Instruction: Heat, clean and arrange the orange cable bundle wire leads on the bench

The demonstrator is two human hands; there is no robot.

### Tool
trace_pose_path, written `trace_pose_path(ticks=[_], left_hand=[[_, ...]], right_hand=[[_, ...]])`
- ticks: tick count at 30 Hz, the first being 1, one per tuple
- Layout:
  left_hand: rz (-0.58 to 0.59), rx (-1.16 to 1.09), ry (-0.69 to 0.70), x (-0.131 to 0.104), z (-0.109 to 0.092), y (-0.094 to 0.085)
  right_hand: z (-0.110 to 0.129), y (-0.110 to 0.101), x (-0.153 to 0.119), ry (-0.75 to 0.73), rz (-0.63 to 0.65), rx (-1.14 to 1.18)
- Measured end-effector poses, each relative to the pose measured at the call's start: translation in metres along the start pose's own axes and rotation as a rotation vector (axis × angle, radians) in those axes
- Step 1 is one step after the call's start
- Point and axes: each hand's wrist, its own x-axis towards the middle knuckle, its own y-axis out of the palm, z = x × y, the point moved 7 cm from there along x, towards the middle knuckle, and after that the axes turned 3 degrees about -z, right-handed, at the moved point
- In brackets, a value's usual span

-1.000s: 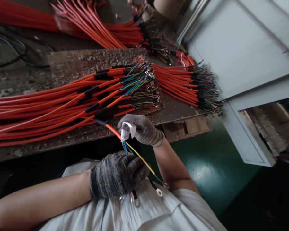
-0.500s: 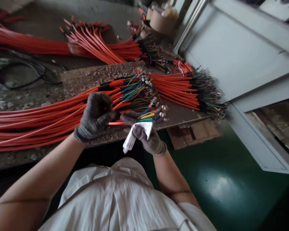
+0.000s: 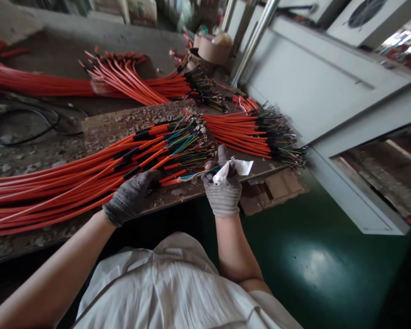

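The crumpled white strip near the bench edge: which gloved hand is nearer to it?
Right. The right hand, in a light grey knit glove, holds the white strip. The left hand, in a dark grey knit glove, is apart, left of it, by the long orange cables.

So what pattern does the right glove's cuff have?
The cuff has light and darker grey stripes, shown in the head view.

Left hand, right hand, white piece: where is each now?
Left hand (image 3: 130,195), head view: back of the glove.
Right hand (image 3: 223,192), head view: middle of the glove.
White piece (image 3: 244,167), head view: its flat right end.
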Motion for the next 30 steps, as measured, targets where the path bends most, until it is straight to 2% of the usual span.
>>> trace_pose_path(ticks=[4, 6, 9, 12, 15, 18, 20, 22, 24, 26, 28, 30], left_hand=[[-0.1, -0.017, 0.036, -0.004, 0.0, -0.001], [-0.108, -0.163, 0.067, -0.003, -0.004, -0.002], [-0.045, -0.41, 0.099, 0.007, -0.014, -0.001], [0.04, -0.522, 0.127, 0.016, -0.028, 0.002], [0.107, -0.523, 0.156, 0.016, -0.043, 0.015], [0.128, -0.323, 0.163, 0.009, -0.047, 0.036], [0.117, -0.196, 0.134, 0.009, -0.042, 0.048], [0.111, -0.127, 0.059, 0.021, -0.035, 0.055], [0.161, -0.02, -0.03, 0.041, -0.031, 0.059], [0.253, 0.137, -0.086, 0.061, -0.032, 0.062], [0.325, 0.215, -0.061, 0.075, -0.04, 0.062], [0.322, 0.156, 0.016, 0.08, -0.049, 0.061]], right_hand=[[0.003, 0.005, 0.001, 0.044, 0.055, 0.097], [0.004, 0.005, 0.002, 0.064, 0.066, 0.098], [0.003, 0.006, 0.003, 0.104, 0.083, 0.059], [-0.005, 0.0, 0.005, 0.17, 0.072, 0.017], [-0.012, -0.021, 0.006, 0.27, 0.065, -0.157], [-0.004, -0.057, -0.001, 0.314, 0.06, -0.365], [0.006, -0.078, -0.009, 0.28, 0.014, -0.357], [0.008, -0.086, -0.016, 0.232, -0.04, -0.233], [-0.007, -0.079, -0.018, 0.22, -0.07, -0.072], [-0.036, -0.061, -0.013, 0.251, -0.077, 0.017], [-0.064, -0.042, -0.004, 0.282, -0.061, 0.055], [-0.078, -0.026, 0.005, 0.289, -0.014, 0.077]])
